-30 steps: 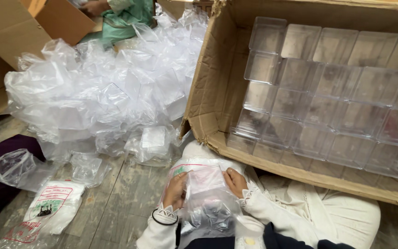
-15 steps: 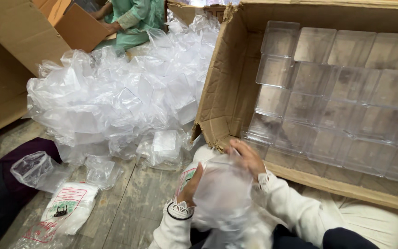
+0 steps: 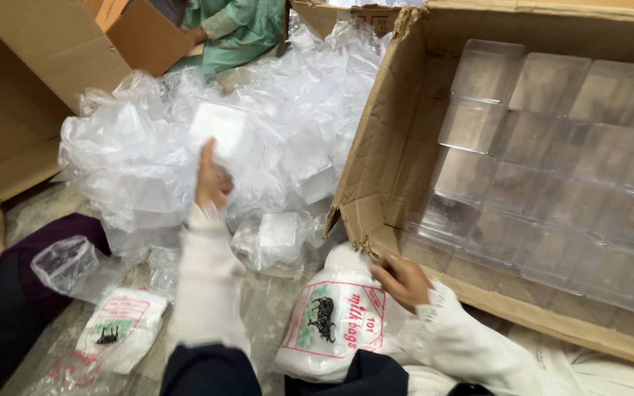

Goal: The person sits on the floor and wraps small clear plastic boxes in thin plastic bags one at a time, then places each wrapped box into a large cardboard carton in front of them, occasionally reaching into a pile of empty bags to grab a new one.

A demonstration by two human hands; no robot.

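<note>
The clear plastic box (image 3: 223, 132) lies on the heap of plastic bags (image 3: 141, 169), pinched at its lower edge by the left hand (image 3: 211, 182). It looks light, thin-walled and easily dented, best held by its edges. The right hand (image 3: 403, 280) grips the top of a printed bag pack (image 3: 335, 323) by the lap.

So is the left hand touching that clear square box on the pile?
Touching. The head view shows the left hand with fingers gripping the lower edge of the clear box, lifted above the plastic pile.
</note>
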